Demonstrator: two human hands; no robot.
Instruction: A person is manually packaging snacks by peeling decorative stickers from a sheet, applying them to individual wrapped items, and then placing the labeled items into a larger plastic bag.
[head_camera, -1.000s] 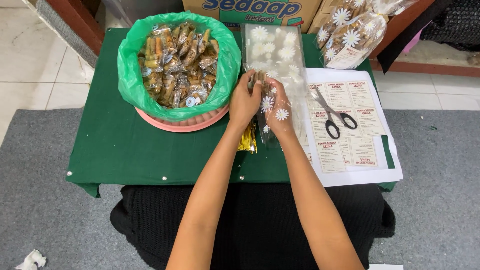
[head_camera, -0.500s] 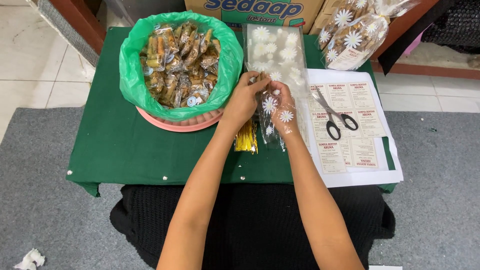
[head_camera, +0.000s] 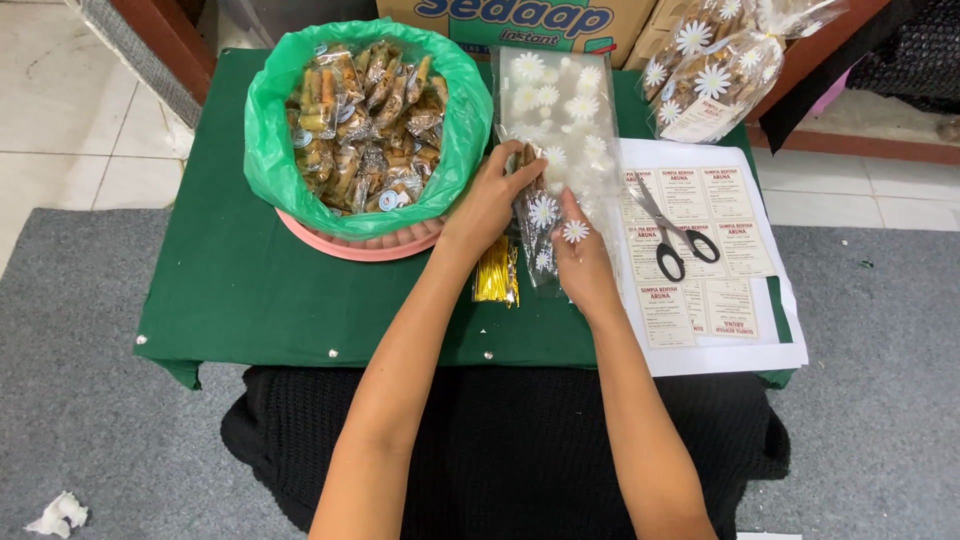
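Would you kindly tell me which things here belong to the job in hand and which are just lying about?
In use:
left hand
right hand
daisy-print bag
basin of wrapped snacks
stack of empty bags

Lying about:
scissors
label sheet
gold twist ties
filled bags

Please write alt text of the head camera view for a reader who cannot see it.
Two bare hands hold a clear daisy-print bag over a green table: the left hand at its mouth, the right hand at its side. To the left sits a pink basin lined with green plastic, full of wrapped snacks; to the right, scissors lie on a label sheet.
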